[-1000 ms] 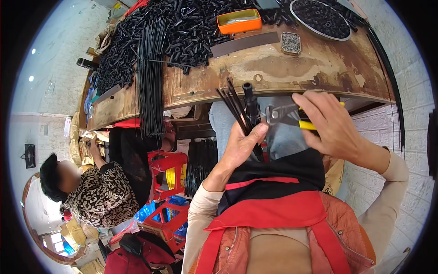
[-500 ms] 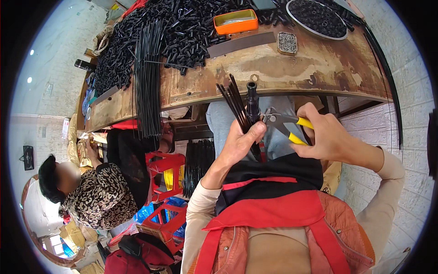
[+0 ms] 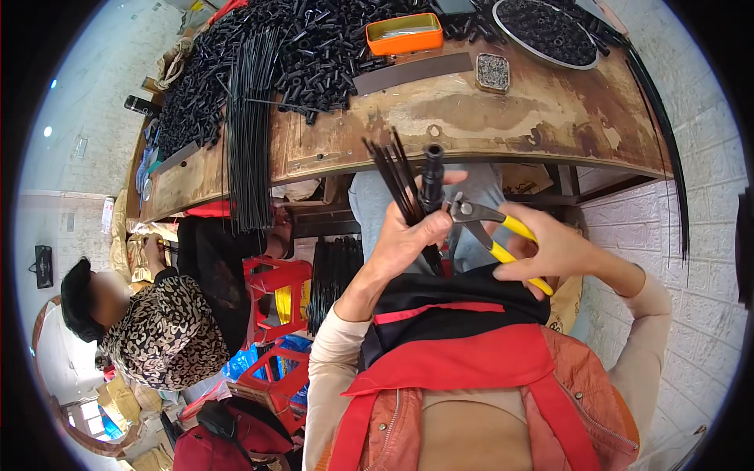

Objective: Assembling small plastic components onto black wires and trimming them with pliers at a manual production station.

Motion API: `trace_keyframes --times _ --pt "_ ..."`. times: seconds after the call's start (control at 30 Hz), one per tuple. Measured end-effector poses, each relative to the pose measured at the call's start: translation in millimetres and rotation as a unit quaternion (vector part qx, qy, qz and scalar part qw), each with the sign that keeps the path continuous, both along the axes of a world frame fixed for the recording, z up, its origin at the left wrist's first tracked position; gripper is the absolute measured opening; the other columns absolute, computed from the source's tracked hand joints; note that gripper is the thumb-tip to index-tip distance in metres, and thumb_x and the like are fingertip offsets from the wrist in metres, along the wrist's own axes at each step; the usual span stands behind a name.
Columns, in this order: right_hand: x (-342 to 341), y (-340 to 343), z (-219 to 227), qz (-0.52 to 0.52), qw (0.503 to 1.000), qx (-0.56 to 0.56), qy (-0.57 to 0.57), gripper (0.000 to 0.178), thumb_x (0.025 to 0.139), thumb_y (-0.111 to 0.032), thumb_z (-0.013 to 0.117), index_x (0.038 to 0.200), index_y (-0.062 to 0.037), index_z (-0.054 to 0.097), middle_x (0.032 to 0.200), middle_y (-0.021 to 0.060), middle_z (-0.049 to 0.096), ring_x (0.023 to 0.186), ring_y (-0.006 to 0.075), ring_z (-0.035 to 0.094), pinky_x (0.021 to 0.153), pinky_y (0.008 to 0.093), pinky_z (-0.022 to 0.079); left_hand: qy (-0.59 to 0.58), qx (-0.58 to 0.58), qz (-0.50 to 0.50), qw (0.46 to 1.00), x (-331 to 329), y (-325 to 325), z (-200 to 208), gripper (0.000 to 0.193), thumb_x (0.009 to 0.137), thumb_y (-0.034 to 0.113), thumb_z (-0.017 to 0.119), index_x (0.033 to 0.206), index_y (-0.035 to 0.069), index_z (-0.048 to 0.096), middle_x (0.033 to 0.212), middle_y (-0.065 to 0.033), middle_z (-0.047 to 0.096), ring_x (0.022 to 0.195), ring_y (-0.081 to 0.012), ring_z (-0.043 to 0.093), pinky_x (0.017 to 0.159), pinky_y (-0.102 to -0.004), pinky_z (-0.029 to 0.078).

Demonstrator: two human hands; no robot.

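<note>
Co-worker (image 3: 149,330) in leopard-print top sits far left, below bench level, face not described. Red plastic crates (image 3: 275,290) just right of that person, w/ a dark bundle of rods standing between crates and my lap. Above them, long black rods (image 3: 250,118) lie across wooden bench (image 3: 471,125) and hang over its front edge; heap of short black tube pieces (image 3: 314,47) spreads over the bench's left and back part. Orange tray (image 3: 404,33) sits in that heap, flat grey bar just in front of it, small square tin of tiny parts (image 3: 492,72) to the right, round pan of black pieces (image 3: 547,30) at far right back.

Left hand (image 3: 408,239) held up in front of bench edge, fingers curled tight around a fan of thin black rods (image 3: 390,177) plus one thicker black tube (image 3: 431,177) standing upright; rods splay up-left, tube end sticks above the thumb. Yellow-handled pliers (image 3: 491,228) come in from the right, head touching the tube just beside left thumb; can't tell if the jaws bite it. Right hand (image 3: 561,251) wrapped around both pliers handles, closed grip, wrist running off lower right. White brick wall (image 3: 675,259) at far right
</note>
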State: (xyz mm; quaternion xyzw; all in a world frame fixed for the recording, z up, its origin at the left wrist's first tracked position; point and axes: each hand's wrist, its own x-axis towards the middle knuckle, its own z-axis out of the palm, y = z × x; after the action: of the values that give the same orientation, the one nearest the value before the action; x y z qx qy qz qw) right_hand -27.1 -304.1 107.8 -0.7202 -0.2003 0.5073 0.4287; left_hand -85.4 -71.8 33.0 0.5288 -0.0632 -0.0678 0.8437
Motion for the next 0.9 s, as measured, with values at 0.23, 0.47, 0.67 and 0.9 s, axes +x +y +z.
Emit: trace_keyframes --times 0.23,0.47,0.67,0.9 --pt "5 -5 -22 0.0 0.796 0.1 -0.596 0.054 0.078 -0.01 0.066 0.126 -0.0005 0.044 0.106 0.0185 0.055 0.092 0.0375 0.058 0.079 0.042 0.049 0.013 0.06 0.068 0.996 5 2 9 0.048 0.089 0.025 0.071 0.127 0.002 0.053 0.068 0.0043 0.053 0.066 -0.0053 0.05 0.059 -0.021 0.039" --pt "12 -2 -5 0.018 0.959 0.101 0.265 0.039 0.083 -0.017 0.071 0.112 -0.0011 0.05 0.062 0.0056 0.056 0.042 0.0116 0.054 0.043 0.0258 0.04 -0.025 0.087 -0.045 0.995 7 15 9 0.05 0.087 0.032 0.072 0.122 -0.001 0.057 0.069 0.004 0.051 0.061 -0.0049 0.046 0.056 -0.0214 0.036" --pt "9 8 -27 -0.036 0.771 0.155 -0.617 0.044 0.078 -0.007 0.069 0.116 -0.0004 0.047 0.085 0.0116 0.06 0.07 0.0192 0.063 0.062 0.0314 0.049 -0.025 0.065 0.019 0.997 8 7 13 0.046 0.095 0.034 0.061 0.123 -0.002 0.055 0.068 0.0048 0.045 0.061 -0.0052 0.04 0.056 -0.0225 0.034" --pt "8 11 15 0.017 0.995 -0.014 -0.101 0.041 0.081 -0.005 0.064 0.117 0.0006 0.047 0.085 0.0117 0.063 0.076 0.0189 0.066 0.063 0.0314 0.049 -0.05 0.078 -0.008 0.996 8 17 8 0.048 0.095 0.037 0.061 0.122 -0.002 0.056 0.067 0.0047 0.045 0.061 -0.0056 0.042 0.056 -0.0224 0.035"
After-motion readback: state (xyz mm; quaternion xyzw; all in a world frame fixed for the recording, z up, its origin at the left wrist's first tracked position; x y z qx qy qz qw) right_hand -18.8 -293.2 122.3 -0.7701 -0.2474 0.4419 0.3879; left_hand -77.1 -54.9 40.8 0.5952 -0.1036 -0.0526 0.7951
